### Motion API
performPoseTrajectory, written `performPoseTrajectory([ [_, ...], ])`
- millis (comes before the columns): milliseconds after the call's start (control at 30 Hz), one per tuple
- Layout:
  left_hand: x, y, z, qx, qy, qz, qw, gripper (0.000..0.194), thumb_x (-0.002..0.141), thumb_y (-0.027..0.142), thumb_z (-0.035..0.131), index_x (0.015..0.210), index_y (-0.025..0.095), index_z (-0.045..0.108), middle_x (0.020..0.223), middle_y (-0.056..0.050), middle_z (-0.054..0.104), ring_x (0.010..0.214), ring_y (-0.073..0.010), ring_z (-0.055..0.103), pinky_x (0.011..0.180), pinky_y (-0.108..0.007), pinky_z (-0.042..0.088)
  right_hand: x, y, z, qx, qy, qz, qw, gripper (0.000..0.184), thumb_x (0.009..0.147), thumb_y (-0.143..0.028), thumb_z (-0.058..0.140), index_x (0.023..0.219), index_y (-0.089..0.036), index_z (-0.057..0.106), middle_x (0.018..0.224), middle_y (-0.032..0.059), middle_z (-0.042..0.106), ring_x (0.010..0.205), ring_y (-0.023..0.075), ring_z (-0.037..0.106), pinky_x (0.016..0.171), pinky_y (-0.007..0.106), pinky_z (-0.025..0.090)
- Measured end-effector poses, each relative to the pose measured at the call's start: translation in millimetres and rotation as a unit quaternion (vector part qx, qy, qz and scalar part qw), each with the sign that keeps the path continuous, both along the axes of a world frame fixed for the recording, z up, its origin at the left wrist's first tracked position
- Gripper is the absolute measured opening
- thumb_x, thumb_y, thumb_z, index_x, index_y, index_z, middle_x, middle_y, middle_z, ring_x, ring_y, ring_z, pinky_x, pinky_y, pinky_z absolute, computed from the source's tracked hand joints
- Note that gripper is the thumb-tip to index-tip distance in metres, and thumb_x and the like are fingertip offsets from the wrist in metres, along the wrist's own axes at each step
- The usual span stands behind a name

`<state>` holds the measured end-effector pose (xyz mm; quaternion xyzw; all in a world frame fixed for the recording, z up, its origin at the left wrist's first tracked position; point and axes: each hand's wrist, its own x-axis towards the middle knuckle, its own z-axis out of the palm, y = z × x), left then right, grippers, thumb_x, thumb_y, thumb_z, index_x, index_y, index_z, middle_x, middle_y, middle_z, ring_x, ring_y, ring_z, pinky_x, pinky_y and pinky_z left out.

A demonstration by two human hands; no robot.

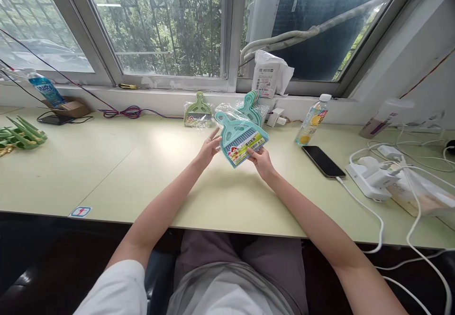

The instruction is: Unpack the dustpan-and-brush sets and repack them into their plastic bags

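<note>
A teal mini dustpan and brush set (237,140) in clear wrap is held tilted above the table, its colourful label facing up. My right hand (262,162) grips its lower right edge, thumb on the label. At its left edge is my left hand (209,150), closed on the set's side and wrap with the index finger pointing up. Behind it, several more dustpan sets (250,105) stand stacked against the wall. To their left, a green dustpan and brush set (198,112) leans in its own wrap.
To the right are a drink bottle (311,121), a phone (324,161) on a cable and a white power strip (371,180). A wire bundle (130,112), a blue bottle (46,89) and green leaves (24,134) lie left. A white package (268,75) sits on the sill.
</note>
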<state>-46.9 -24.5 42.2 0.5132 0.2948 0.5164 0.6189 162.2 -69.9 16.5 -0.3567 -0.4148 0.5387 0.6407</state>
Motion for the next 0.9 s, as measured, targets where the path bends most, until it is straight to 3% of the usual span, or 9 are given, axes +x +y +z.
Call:
performPoseTrajectory([
  [133, 1, -2, -0.4, 0.018, -0.008, -0.007, 1.000, 0.073, 0.076, 0.031, 0.067, 0.143, 0.033, 0.039, 0.117, -0.002, 0.066, 0.103, -0.0205, 0.064, 0.087, -0.034, 0.051, -3, -1, 0.8, 0.005, 0.012, 0.004, 1.000, 0.040, 0.063, -0.031, 0.083, 0.095, -0.022, 0.061, 0.107, 0.0026, 0.070, 0.105, 0.0220, 0.066, 0.090, 0.038, 0.057],
  [267, 10, -5, -8.5, -0.028, 0.010, -0.053, 0.998, 0.054, 0.075, 0.034, 0.069, 0.126, 0.021, 0.056, 0.109, -0.007, 0.069, 0.102, -0.0243, 0.065, 0.091, -0.038, 0.051, -7, -2, 0.5, -0.011, 0.004, 0.013, 1.000, 0.037, 0.063, -0.031, 0.083, 0.092, -0.020, 0.062, 0.103, 0.0036, 0.071, 0.102, 0.0228, 0.067, 0.090, 0.040, 0.057],
  [367, 19, -6, -16.5, -0.037, -0.003, -0.050, 0.998, 0.046, 0.074, 0.036, 0.072, 0.114, 0.017, 0.060, 0.110, -0.009, 0.069, 0.106, -0.0260, 0.063, 0.096, -0.040, 0.049, -10, -3, -1.7, -0.017, 0.017, -0.011, 1.000, 0.036, 0.064, -0.028, 0.082, 0.093, -0.020, 0.062, 0.105, 0.0034, 0.071, 0.102, 0.0219, 0.067, 0.090, 0.039, 0.058],
  [500, 30, -11, -23.4, 0.002, -0.053, -0.020, 0.998, 0.051, 0.074, 0.037, 0.073, 0.119, 0.021, 0.055, 0.121, -0.008, 0.064, 0.116, -0.0253, 0.058, 0.102, -0.041, 0.045, -15, -4, -4.4, -0.026, 0.045, -0.039, 0.998, 0.035, 0.066, -0.025, 0.079, 0.095, -0.019, 0.061, 0.108, 0.0040, 0.070, 0.103, 0.0214, 0.066, 0.092, 0.036, 0.057],
  [667, 43, -21, -29.3, -0.039, -0.044, -0.083, 0.995, 0.052, 0.074, 0.040, 0.073, 0.118, 0.017, 0.055, 0.125, -0.011, 0.062, 0.118, -0.0276, 0.056, 0.104, -0.044, 0.042, -15, -4, -6.0, -0.043, 0.056, -0.078, 0.994, 0.035, 0.065, -0.025, 0.079, 0.094, -0.019, 0.060, 0.107, 0.0047, 0.070, 0.104, 0.0222, 0.066, 0.093, 0.035, 0.057],
  [767, 47, -26, -29.5, -0.027, -0.040, -0.094, 0.994, 0.059, 0.076, 0.043, 0.071, 0.125, 0.018, 0.050, 0.131, -0.013, 0.057, 0.120, -0.0282, 0.055, 0.104, -0.046, 0.043, -14, -3, -7.5, -0.047, 0.065, -0.102, 0.992, 0.035, 0.064, -0.027, 0.080, 0.092, -0.019, 0.060, 0.106, 0.0051, 0.070, 0.105, 0.0232, 0.066, 0.092, 0.035, 0.057],
  [900, 50, -30, -28.0, -0.007, -0.001, -0.007, 1.000, 0.086, 0.067, 0.031, 0.080, 0.139, 0.021, 0.034, 0.135, -0.014, 0.053, 0.121, -0.0292, 0.054, 0.100, -0.045, 0.046, -14, -3, -8.3, -0.031, 0.066, -0.102, 0.992, 0.036, 0.063, -0.028, 0.080, 0.092, -0.019, 0.061, 0.106, 0.0054, 0.070, 0.106, 0.0244, 0.065, 0.091, 0.037, 0.058],
])
